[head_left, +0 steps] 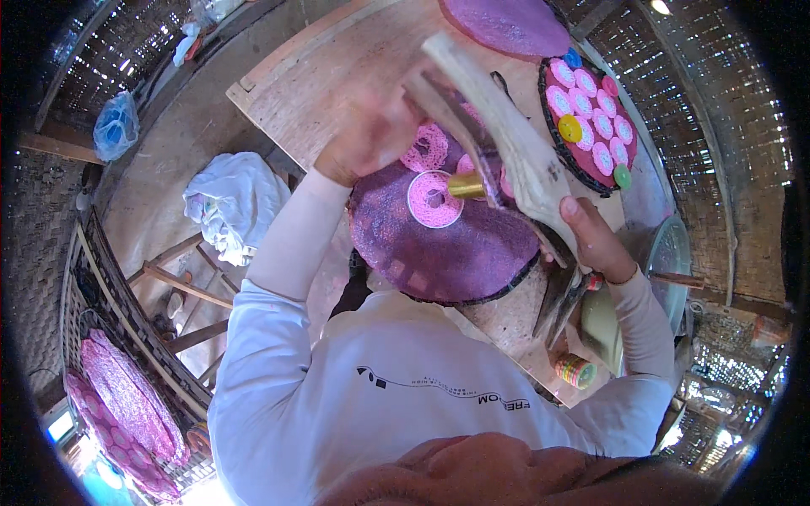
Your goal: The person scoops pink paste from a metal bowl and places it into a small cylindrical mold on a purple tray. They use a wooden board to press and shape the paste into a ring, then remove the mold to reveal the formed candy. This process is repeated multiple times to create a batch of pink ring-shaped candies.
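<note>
My right hand is closed around long, stiff strips, with the thumb on top. One is a broad, pale strip like dried plant stalk; darker strips lie against it. They slant up and left over the table. My left hand, smeared by motion, is near the upper end of a darker strip; whether it grips it is unclear. Below lies a round purple mat with a dark rim. On it are pink lacy rings, a white-edged pink ring and a gold spool.
A dark-rimmed round mat with pink-and-white discs lies at the right of the wooden table. Another purple round is at the far edge. Striped rolls lie near right. White cloth sits left, beside a woven basket.
</note>
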A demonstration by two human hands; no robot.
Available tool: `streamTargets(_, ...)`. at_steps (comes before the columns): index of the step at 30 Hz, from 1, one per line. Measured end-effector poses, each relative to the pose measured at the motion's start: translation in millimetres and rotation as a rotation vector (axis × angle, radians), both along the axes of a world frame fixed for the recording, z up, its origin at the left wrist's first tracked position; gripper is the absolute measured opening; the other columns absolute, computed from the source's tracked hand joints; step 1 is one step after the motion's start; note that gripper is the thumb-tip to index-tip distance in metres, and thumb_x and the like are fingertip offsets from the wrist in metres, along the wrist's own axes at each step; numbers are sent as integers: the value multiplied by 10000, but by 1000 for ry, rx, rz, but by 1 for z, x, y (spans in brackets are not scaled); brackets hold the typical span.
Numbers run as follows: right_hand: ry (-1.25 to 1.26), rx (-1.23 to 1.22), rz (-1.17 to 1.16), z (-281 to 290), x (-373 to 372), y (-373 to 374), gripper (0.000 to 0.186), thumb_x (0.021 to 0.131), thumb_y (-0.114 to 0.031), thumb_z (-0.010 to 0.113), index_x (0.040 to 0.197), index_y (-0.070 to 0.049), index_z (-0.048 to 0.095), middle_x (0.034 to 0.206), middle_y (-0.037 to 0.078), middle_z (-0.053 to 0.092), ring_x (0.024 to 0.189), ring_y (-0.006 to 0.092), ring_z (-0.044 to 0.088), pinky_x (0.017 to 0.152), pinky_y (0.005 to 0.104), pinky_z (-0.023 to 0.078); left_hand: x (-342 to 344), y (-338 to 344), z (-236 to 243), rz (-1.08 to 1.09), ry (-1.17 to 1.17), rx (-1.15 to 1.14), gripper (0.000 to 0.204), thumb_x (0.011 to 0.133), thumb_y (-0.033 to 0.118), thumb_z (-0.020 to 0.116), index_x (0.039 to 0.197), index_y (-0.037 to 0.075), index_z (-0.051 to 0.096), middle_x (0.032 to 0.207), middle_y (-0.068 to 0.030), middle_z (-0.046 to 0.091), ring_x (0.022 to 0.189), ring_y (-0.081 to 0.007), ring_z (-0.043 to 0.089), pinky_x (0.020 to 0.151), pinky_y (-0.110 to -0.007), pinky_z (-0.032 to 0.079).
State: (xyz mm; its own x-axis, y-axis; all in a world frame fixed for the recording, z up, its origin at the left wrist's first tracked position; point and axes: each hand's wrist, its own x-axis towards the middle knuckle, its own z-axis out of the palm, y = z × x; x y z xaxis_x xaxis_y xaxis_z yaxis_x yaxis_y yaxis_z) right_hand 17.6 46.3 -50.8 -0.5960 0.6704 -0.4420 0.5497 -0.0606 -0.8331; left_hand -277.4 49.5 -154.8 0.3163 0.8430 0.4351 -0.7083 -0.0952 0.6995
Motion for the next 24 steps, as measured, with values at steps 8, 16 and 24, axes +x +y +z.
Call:
streamTargets(8,729,-549,-361,-23,-48,-7,532,918,-458,390,1101,16,550,1052,136,603,901,209,595,798,297,461,35,-29,39,776,917,447,498,663,294,722,1055,22,579,1059,-156,602,997,-295,570,912,-359,412)
streamTargets(16,32,908,314,-115,-72,-15,786,604,-438,743,1240,-75,457,1230,164,480,1182,320,408,1022,429,259,-19,-101,16,1133,1106,90,319,682,178,710,963,53,626,967,-97,637,897,-242,604,801,-348,460)
streamTargets(24,-176,949,321,-119,-74,-11,993,592,-394,741,1372,-55,228,1238,157,453,1219,314,350,1028,576,102,-50,-142,-2,1257,845,-271,357,645,88,760,971,38,623,952,-76,644,885,-211,601,779,-320,458)
